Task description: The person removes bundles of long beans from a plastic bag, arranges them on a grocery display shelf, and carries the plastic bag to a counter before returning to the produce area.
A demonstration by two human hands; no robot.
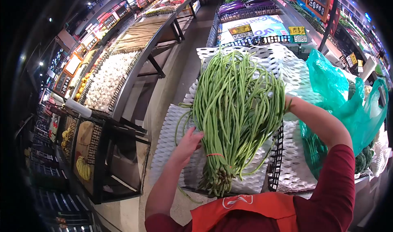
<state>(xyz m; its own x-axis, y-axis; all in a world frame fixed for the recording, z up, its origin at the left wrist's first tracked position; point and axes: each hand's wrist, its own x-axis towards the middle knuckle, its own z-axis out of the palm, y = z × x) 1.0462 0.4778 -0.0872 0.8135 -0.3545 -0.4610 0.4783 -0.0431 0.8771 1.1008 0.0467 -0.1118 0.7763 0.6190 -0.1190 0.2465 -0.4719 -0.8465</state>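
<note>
One apron (254, 211) — left hand (190, 145) spread by one bean heap (229, 101) — right hand (289, 104) half-hidden, state unclear

Long beans (233, 105): filling the middle, blocking passage straight across. Green plastic bag (337, 92): bulging up, barring the right. White foam netting (296, 78): lying low between them, leaving a gap. Right forearm (321, 119): crossing that gap. Aisle (189, 54): running open leftward.

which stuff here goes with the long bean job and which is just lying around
Seemingly part of the job:
yardlong beans
red band around the bundle
white foam netting under them

Seemingly just lying about:
garlic bulbs
bananas
eggplants
broccoli
green plastic bag
</note>
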